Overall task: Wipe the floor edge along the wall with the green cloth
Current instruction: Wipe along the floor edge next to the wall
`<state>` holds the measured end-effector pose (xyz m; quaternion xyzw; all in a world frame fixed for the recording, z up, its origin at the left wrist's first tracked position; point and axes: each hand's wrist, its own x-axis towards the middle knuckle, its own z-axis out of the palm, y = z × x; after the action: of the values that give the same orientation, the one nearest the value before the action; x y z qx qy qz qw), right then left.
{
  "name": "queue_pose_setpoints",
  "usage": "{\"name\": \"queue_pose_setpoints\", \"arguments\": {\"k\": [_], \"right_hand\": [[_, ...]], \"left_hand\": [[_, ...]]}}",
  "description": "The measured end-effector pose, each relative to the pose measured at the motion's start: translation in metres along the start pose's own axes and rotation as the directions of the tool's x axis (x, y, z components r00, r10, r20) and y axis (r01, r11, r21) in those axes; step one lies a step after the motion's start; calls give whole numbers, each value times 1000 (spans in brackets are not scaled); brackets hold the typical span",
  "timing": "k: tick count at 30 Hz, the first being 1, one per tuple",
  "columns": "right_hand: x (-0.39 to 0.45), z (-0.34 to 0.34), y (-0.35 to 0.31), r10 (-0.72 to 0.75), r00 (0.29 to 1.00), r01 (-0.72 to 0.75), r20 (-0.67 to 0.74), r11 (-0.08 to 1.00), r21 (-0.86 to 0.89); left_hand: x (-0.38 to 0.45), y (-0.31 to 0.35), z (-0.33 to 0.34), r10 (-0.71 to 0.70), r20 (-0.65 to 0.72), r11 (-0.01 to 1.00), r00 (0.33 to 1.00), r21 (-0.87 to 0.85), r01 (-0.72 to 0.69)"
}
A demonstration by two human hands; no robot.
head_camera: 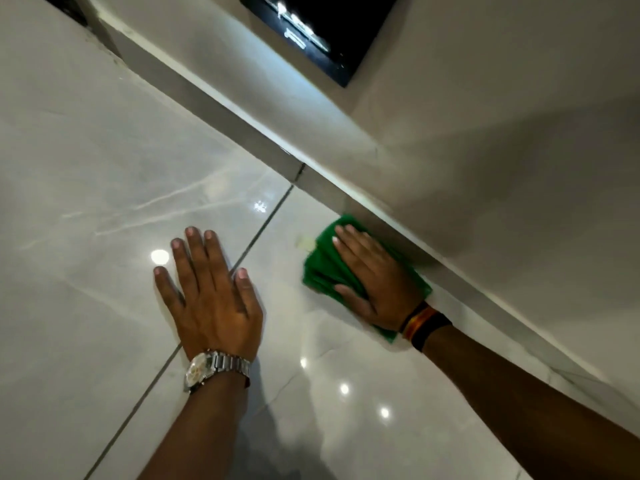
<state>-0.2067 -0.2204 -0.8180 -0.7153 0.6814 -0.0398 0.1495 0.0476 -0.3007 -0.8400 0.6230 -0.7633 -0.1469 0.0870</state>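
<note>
The green cloth (323, 268) lies folded on the glossy tile floor, its far edge pushed against the grey skirting (346, 199) at the foot of the wall. My right hand (372, 278) presses flat on top of the cloth, fingers stretched along the skirting, and covers most of it. My left hand (211, 292) rests flat on the bare floor to the left, fingers spread, holding nothing. A small pale smear (304, 242) sits on the tile just beyond the cloth's front corner.
The white wall (485, 150) runs diagonally from upper left to lower right. A black framed panel (318, 26) is set into it higher up. A dark grout line (263, 226) crosses the floor between my hands. Ceiling lights glint off the tiles.
</note>
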Motion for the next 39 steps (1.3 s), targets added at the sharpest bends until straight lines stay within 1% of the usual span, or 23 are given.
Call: {"name": "queue_pose_setpoints", "arguments": {"k": [2, 4, 7, 9, 13, 15, 17, 20, 22, 23, 27, 30, 33, 35, 37, 39], "right_hand": [[-29, -4, 17, -38, 998, 40, 59, 999, -34], [-22, -7, 23, -110, 990, 114, 87, 993, -42], [16, -5, 10, -147, 989, 148, 33, 988, -45], [26, -4, 4, -138, 990, 138, 4, 990, -30], [-20, -3, 12, -53, 999, 53, 3, 998, -42], [-33, -4, 17, -66, 998, 67, 19, 997, -43], [-16, -5, 12, -90, 996, 90, -5, 995, -33], [50, -1, -14, -129, 988, 130, -87, 992, 5], [89, 1, -34, -100, 988, 107, -118, 993, 52], [94, 1, -39, -74, 990, 82, -120, 994, 67], [47, -1, -24, -38, 993, 42, -111, 998, 37], [20, -5, -14, -29, 997, 31, -67, 999, 32], [46, -9, -18, -91, 994, 92, -62, 996, 21], [74, -10, -27, -129, 988, 132, -84, 991, 26], [96, -10, -37, -116, 989, 121, -96, 992, 43], [93, -8, -38, -90, 992, 95, -90, 994, 50]], "left_hand": [[0, 1, 1, 3, 2, 1000, 1000, -4, -3], [1, 2, 2, 4, -5, 1000, 1000, 8, -4], [0, 2, 4, 6, -10, 1000, 1000, 3, -6], [0, 0, 4, 9, -14, 1000, 1000, 9, -9], [0, -3, 6, 29, -23, 1000, 999, 3, -29], [-1, -3, 7, 20, -29, 1000, 999, 12, -20], [0, -3, 9, 27, -31, 999, 999, 23, -27], [0, -3, 9, 27, -41, 999, 999, 27, -26], [0, -4, 8, 27, -46, 999, 999, 31, -26], [1, -5, 8, 35, -43, 999, 998, 29, -34], [2, -18, 3, 111, -16, 994, 994, 20, -110], [2, -19, 2, 107, -16, 994, 994, 19, -106], [2, -16, 3, 102, -16, 995, 995, 22, -101], [2, -15, 2, 110, -20, 994, 994, 15, -109], [2, -16, 2, 119, -18, 993, 993, 21, -118], [4, -26, -1, 159, 9, 987, 987, 32, -159]]}}
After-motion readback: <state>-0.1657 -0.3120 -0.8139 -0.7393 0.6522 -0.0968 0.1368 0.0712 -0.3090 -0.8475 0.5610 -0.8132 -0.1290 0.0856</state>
